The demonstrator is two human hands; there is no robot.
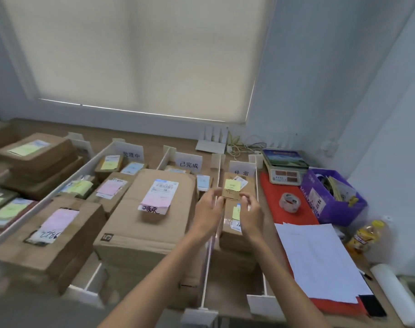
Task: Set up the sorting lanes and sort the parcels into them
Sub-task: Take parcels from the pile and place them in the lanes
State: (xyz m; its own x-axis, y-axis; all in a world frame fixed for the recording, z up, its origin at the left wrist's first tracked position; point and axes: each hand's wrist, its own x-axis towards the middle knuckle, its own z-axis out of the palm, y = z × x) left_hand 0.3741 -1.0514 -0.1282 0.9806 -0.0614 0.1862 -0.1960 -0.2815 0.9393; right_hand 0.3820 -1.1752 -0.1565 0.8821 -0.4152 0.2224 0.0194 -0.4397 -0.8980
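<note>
White divider boards [210, 245] split the wooden table into lanes, each with a white sign card [189, 161] at the far end. Cardboard parcels with coloured notes fill the lanes; a big box [152, 223] with a pink note lies in the middle lane. In the rightmost lane a small brown parcel [232, 191] with a yellow note sits on top of another parcel [234, 230]. My left hand [208, 210] and my right hand [250, 211] hover on either side of the small parcel, fingers spread, apparently not gripping it.
To the right lie a red mat [284, 209], a tape roll [289, 202], a scale [285, 172] with a book on it, a purple box [332, 197], white paper sheets [320, 263], a yellow bottle [365, 237] and a white roll [395, 297]. Stacked parcels [36, 159] fill the far left.
</note>
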